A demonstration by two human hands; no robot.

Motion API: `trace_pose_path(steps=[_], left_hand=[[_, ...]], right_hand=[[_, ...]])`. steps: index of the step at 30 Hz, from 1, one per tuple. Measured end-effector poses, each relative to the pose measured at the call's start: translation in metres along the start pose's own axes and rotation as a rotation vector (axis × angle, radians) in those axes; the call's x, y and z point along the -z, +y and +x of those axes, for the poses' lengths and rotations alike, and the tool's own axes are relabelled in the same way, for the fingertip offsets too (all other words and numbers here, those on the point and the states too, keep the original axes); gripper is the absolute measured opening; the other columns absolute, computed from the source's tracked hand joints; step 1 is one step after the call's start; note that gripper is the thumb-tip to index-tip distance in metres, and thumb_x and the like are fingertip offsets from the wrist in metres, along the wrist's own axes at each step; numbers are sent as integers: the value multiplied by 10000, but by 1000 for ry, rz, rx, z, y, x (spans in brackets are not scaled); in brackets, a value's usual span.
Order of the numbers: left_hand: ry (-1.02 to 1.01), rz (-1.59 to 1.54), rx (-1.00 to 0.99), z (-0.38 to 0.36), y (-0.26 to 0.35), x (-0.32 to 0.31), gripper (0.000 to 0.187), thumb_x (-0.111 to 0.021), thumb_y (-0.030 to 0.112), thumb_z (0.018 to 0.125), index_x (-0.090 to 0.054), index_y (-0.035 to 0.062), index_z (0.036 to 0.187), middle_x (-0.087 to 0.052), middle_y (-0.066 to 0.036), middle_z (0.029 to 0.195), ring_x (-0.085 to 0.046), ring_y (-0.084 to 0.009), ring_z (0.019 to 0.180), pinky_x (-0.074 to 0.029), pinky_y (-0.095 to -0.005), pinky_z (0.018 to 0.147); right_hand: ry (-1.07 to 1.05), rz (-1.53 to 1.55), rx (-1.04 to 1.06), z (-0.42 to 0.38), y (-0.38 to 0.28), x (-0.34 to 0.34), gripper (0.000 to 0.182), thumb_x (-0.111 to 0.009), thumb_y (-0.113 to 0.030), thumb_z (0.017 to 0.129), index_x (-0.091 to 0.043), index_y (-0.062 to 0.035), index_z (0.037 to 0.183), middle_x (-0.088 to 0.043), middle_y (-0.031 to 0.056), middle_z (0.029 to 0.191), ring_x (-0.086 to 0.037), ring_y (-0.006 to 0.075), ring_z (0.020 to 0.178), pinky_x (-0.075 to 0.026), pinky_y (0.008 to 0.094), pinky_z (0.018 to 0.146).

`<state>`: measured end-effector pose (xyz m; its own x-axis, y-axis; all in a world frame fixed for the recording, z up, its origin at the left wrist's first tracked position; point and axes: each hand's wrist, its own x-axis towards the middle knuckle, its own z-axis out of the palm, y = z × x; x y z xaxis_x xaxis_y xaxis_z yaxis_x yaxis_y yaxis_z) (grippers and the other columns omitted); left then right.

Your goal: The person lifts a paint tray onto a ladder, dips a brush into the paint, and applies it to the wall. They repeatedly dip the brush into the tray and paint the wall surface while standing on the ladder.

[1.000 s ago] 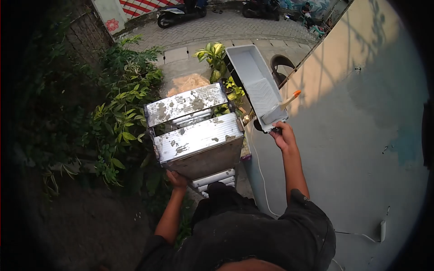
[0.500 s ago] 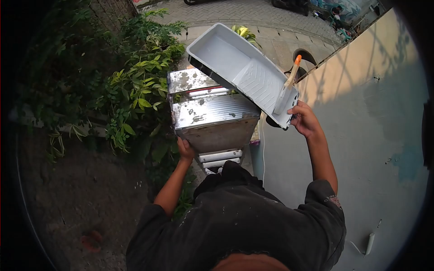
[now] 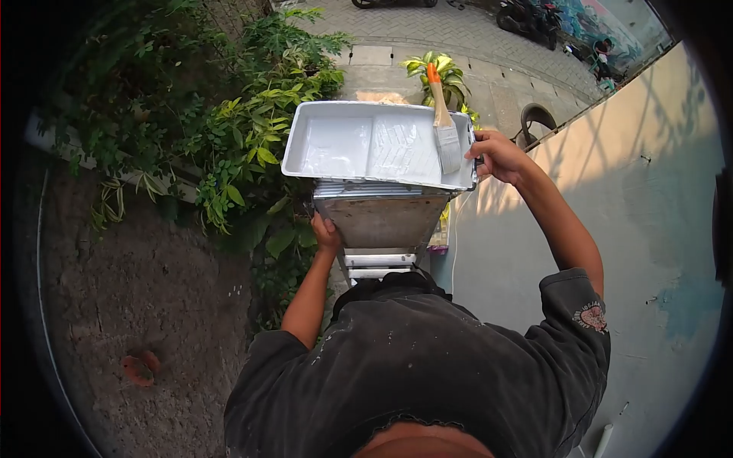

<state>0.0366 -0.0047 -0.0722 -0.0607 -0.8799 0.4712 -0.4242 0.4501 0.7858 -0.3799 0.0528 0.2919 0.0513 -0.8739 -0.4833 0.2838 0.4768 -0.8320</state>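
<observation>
My right hand (image 3: 500, 157) grips the right end of a white paint tray (image 3: 334, 146), thumb at its rim. Wet white paint coats the tray's well and ribbed slope. Across the tray's right end leans a paintbrush (image 3: 443, 118), its orange-tipped wooden handle sticking up past the far rim and its bristles white with paint. Directly under the tray is the top of a stepladder (image 3: 382, 221), mostly covered by it in this view. My left hand (image 3: 327, 233) is closed around the ladder's left side, just below the top.
Leafy plants (image 3: 252, 137) crowd the ladder's left side. A painted wall (image 3: 534, 252) runs close along the right. Lower ladder rungs (image 3: 378, 261) show near my body. Beyond lie a potted plant (image 3: 439, 75), a dark round container (image 3: 537, 120) and a parked motorbike (image 3: 531, 21).
My right hand has swung the tray from a steep slant to nearly level, its left end coming down over the ladder top. My left hand stays on the ladder side.
</observation>
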Motion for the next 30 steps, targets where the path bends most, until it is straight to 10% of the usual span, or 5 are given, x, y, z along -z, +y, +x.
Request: trace_pose_path(steps=[26, 30], left_hand=[[-96, -110, -22, 26, 47, 12, 660, -311, 534, 998, -624, -40, 1087, -666, -245, 944, -640, -467, 865, -488, -501, 756], [-112, -191, -104, 30, 45, 11, 680, -296, 550, 1005, -625, -39, 1086, -671, -244, 969, -645, -467, 890, -492, -497, 754]], right_hand=[[280, -569, 147, 20, 11, -32, 218, -694, -66, 810, -634, 18, 1002, -621, 66, 951, -633, 148, 807, -586, 315, 608], [275, -597, 157, 15, 14, -35, 537, -709, -131, 870, -511, 46, 1336, -609, 90, 1085, -640, 147, 823, -570, 296, 586]])
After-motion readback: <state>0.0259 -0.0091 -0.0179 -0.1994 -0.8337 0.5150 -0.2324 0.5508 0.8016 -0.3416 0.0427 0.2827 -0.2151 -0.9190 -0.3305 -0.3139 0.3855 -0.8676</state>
